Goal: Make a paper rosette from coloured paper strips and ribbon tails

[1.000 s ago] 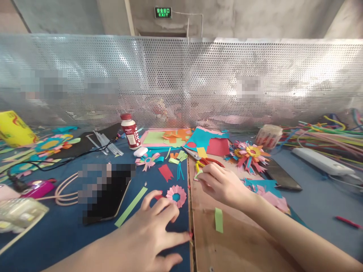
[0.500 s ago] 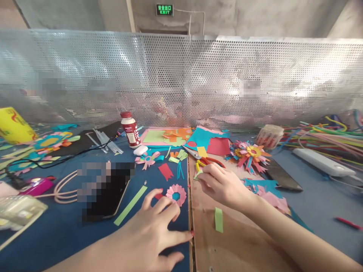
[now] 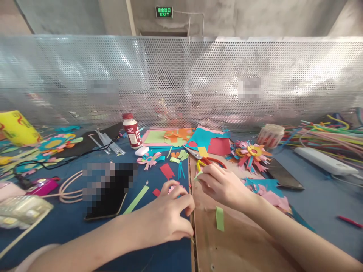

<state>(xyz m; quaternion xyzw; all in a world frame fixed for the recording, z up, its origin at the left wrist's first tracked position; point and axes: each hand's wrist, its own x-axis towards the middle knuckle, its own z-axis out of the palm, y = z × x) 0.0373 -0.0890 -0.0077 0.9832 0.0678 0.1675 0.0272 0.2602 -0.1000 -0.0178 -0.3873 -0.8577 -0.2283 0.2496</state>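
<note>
My left hand [image 3: 171, 213] hovers low over the table, palm down, its fingers bent and apart from the thumb. It covers most of a pink paper ring with a notched edge [image 3: 173, 188]; whether it touches the ring I cannot tell. Between the fingertips of my right hand [image 3: 222, 183] is a small light-green paper piece [image 3: 197, 175], partly hidden. Just beyond that hand lie scissors [image 3: 193, 152] with red and yellow handles. A green paper strip [image 3: 136, 199] lies left of my left hand, and a short green strip [image 3: 219, 218] lies on the brown board.
A black phone [image 3: 109, 196] lies at left. Farther back stand a small bottle [image 3: 131, 132], coloured paper sheets [image 3: 202, 139] and a clear tub [image 3: 270, 136]. Paper flowers [image 3: 252, 153] and a dark flat device [image 3: 285, 175] lie right. A perforated metal screen [image 3: 167, 75] borders the table.
My left hand has shifted right and up, over the pink paper ring, with its fingers curling more. My right hand keeps its pinch almost in place.
</note>
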